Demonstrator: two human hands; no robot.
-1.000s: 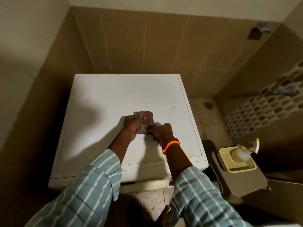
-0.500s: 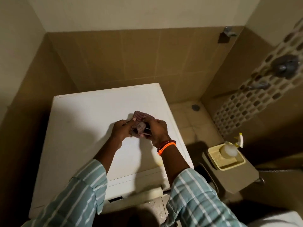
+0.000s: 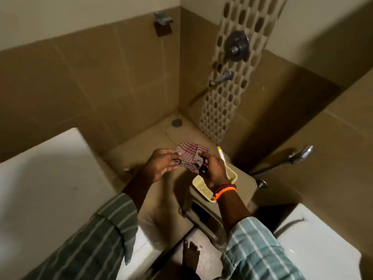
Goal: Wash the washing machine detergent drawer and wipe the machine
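Cloth (image 3: 190, 158) gripped between left hand (image 3: 161, 165) and right hand (image 3: 214, 170), held clear of machine (image 3: 50, 188) at left. Risk judged: loose corner dropping onto wet floor (image 3: 199, 257). Tray (image 3: 203, 188) and spray nozzle (image 3: 221, 155) directly beneath; tap (image 3: 221, 77) beyond, stool (image 3: 244, 182) obstructing approach.

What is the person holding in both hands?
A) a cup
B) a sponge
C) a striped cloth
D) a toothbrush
C: the left hand and the right hand both grip a small striped cloth, held up in the air between them, off to the right of the washing machine.
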